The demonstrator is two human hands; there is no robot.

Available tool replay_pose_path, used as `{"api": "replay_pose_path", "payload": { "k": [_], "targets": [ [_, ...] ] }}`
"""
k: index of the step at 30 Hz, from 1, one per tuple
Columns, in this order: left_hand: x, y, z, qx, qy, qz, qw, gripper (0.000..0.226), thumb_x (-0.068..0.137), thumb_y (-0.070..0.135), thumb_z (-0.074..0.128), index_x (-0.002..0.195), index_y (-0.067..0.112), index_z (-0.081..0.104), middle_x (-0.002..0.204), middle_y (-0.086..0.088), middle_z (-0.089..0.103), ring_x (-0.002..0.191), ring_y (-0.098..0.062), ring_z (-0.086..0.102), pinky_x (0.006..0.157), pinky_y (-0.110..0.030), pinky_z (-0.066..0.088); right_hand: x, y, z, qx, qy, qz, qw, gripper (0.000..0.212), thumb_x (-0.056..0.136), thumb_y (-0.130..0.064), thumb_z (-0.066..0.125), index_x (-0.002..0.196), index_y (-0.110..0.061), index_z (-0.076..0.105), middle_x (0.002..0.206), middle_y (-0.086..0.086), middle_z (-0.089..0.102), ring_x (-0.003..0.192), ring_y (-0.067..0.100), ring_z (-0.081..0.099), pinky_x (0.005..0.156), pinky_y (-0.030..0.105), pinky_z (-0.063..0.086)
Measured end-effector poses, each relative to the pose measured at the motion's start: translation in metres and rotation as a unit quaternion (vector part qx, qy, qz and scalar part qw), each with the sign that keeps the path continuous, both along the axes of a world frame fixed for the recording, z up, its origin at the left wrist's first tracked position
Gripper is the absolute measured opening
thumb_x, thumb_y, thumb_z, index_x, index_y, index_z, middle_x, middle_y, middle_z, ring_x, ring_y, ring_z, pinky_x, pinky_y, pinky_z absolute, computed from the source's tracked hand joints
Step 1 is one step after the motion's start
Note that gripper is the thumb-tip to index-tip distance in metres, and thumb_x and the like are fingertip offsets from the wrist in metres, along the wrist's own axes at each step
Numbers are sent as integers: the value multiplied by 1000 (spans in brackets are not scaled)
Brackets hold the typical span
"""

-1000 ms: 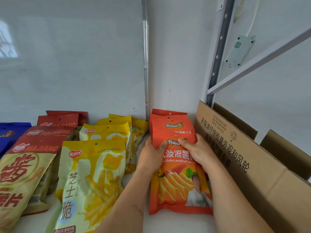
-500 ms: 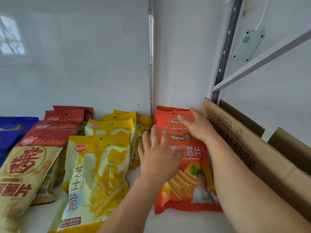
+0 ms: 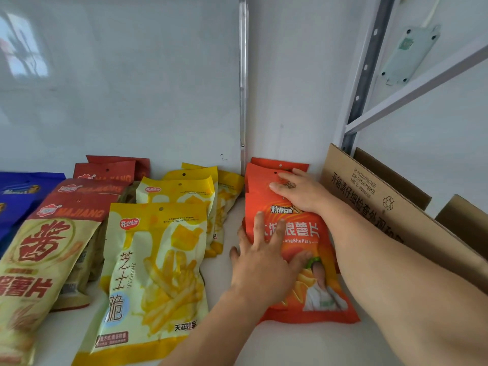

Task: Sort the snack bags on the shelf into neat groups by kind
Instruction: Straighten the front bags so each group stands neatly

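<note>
Orange glossy film is crinkling under my palms: I am pressing the orange chip bags (image 3: pixel 298 260), a flat overlapping stack of rectangular pouches lying at the right end of the white shelf (image 3: pixel 290 344), tucked into the back corner. Their long axis is running front to back, hang-hole tops pointing at the rear wall, bottom seam toward me. My left hand (image 3: pixel 264 262) is lying flat on the front bag, fingers spread and straight. My right hand (image 3: pixel 301 191) is resting on the tops further back, fingers straight and close together. Just right, a brown corrugated cardboard box (image 3: pixel 369 196) is standing with matte flaps. To the left, shiny yellow fry bags (image 3: pixel 158 273) and red-topped chip bags (image 3: pixel 39 260) are lying likewise.
</note>
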State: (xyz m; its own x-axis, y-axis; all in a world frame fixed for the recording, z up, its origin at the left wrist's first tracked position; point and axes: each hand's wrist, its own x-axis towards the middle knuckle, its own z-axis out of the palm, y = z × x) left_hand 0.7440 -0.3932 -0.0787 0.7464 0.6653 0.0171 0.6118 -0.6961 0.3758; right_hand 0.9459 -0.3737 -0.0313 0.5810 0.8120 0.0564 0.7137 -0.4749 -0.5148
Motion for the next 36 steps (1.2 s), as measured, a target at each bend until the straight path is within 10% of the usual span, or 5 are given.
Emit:
{"api": "replay_pose_path", "payload": {
  "k": [17,24,31,36],
  "targets": [
    [0,1,-1,-26,16,0,1000,86,87,84,25,159,44,-2,170,6,-15,155,-39,3,124,-59,15,0,5,-12,-40,-15,5,999,76,87,-78,41,151,-38,40,166,3,20,150,28,25,120,48,22],
    [-1,2,2,-48,-35,8,998,88,86,84,35,159,45,3,170,9,-11,156,-36,1,124,-58,17,-6,-24,4,118,151,-70,979,87,86,-76,50,156,-27,31,158,5,38,136,27,48,110,48,43],
    [5,8,6,-136,-186,109,967,115,83,73,61,162,20,-4,170,-4,0,156,-31,10,124,-49,21,-28,-71,-18,172,288,-112,935,74,92,-60,57,151,-23,33,108,-5,63,70,6,57,57,24,41],
    [8,9,0,-187,-225,109,950,109,88,61,66,162,14,1,165,-6,19,149,-28,32,116,-43,34,-32,-71,-36,218,315,-94,919,54,88,-57,67,132,-31,50,113,-1,72,86,16,74,76,31,58]
  ]
}}
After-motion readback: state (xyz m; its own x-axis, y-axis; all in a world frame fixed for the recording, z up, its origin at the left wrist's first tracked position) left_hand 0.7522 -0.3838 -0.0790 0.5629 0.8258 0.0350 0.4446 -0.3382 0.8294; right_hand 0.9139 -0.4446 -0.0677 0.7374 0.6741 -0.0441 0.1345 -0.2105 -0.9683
